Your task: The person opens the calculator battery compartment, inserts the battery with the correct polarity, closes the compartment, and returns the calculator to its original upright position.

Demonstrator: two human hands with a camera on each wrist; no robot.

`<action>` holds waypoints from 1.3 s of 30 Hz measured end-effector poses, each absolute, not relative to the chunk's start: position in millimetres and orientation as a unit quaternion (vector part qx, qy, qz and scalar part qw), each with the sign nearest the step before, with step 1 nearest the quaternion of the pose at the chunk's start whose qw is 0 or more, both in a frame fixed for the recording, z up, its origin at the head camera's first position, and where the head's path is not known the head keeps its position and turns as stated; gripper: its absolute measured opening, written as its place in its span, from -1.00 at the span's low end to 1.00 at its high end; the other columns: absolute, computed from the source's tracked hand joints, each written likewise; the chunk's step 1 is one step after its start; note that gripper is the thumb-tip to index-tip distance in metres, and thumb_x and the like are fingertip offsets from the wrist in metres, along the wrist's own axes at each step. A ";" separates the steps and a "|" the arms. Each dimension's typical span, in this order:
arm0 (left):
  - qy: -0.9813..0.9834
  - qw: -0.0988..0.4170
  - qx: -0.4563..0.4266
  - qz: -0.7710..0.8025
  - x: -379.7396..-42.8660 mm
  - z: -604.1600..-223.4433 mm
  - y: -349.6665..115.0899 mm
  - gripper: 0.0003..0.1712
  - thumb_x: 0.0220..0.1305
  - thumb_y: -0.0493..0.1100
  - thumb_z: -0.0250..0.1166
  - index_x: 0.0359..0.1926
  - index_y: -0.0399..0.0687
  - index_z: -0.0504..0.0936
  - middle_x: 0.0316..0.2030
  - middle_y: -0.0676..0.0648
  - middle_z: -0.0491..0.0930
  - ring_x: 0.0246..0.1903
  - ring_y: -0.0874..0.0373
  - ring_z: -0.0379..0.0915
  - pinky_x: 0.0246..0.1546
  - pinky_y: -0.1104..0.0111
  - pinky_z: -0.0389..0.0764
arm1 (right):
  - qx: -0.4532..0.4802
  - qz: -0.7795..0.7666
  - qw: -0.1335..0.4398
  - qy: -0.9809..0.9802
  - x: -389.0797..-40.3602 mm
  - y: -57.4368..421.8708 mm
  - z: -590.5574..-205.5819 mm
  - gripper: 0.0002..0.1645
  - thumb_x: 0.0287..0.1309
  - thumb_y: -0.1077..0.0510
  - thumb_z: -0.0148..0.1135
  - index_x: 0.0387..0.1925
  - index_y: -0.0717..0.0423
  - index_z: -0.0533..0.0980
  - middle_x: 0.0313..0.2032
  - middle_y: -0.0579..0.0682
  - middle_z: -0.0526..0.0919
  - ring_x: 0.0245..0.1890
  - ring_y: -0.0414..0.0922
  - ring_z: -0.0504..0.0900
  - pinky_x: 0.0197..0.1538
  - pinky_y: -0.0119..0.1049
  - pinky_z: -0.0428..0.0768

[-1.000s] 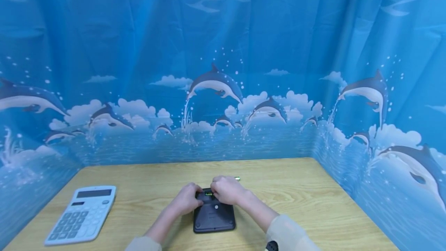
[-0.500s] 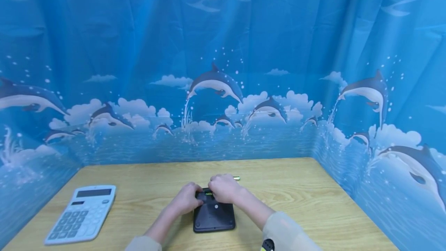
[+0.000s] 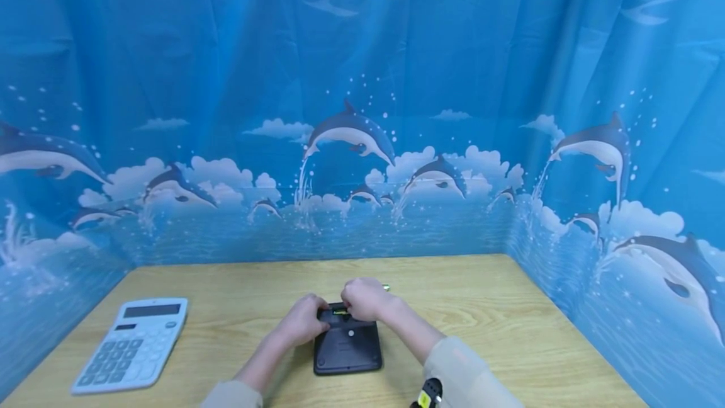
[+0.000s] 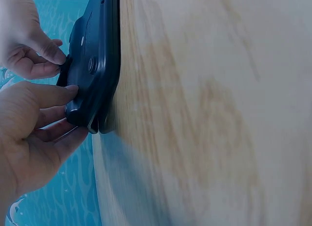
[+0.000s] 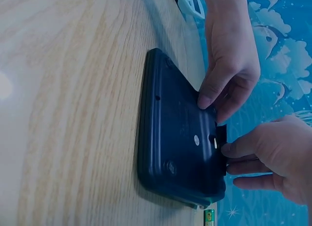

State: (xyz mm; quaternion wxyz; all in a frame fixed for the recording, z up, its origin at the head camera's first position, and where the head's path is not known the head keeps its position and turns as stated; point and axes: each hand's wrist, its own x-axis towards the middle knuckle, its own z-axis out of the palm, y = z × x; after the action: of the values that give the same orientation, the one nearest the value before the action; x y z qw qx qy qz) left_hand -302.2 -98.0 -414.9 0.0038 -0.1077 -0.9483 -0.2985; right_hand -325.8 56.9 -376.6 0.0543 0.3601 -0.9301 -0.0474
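Note:
A black calculator [image 3: 348, 354] lies back side up on the table, with an open battery compartment at its far end. A battery with green-yellow marking [image 3: 341, 311] shows inside that compartment. My left hand [image 3: 303, 320] grips the calculator's far left corner, thumb on the back and fingers at the edge below. In the left wrist view, my right hand [image 3: 365, 300] pinches a small black battery cover [image 4: 63, 72] that stands up at the compartment. The right wrist view shows this cover edge-on beside the right thumb [image 5: 234, 149]. Part of the compartment is hidden behind the right hand.
A loose green and gold battery [image 5: 209, 217] lies on the table just beyond the calculator, mostly behind the right hand in the head view. A white calculator [image 3: 133, 348] lies at the left. Behind the wooden table [image 3: 481, 332] hangs a blue dolphin curtain [image 3: 255, 112].
My right hand has shifted slightly away from me and its forearm has turned, bringing more of the wrist strap into sight. The left hand keeps its hold on the calculator.

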 end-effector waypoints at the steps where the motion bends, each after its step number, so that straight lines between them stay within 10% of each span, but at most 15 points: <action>1: -0.947 0.006 -0.109 -0.301 -302.6 -415.5 -98.1 -0.64 -0.08 -0.36 0.39 -0.17 -0.35 0.58 -0.21 -0.19 0.50 -0.16 -0.06 0.44 -0.06 0.08 0.51 | 0.361 -0.046 0.054 -0.930 -326.4 57.6 -377.3 -0.73 0.01 0.21 0.27 -0.69 -0.06 0.43 -0.61 -0.24 0.39 -0.60 -0.30 0.34 -0.55 -0.46 0.32; 39: -0.946 0.001 -0.110 -0.304 -303.3 -414.1 -98.9 -0.65 -0.06 -0.36 0.39 -0.17 -0.35 0.58 -0.23 -0.17 0.49 -0.20 0.01 0.43 -0.11 0.12 0.52 | 0.385 -0.035 0.017 -0.922 -331.6 57.9 -365.3 -0.76 0.05 0.20 0.24 -0.65 -0.08 0.45 -0.64 -0.27 0.42 -0.60 -0.32 0.37 -0.49 -0.49 0.37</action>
State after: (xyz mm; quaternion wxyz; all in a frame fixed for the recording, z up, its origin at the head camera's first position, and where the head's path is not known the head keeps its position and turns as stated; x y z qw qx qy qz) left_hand -303.3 -98.9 -414.1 0.0014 -0.1100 -0.9462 -0.3043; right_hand -331.6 57.9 -365.3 0.0171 0.3849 -0.9221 -0.0354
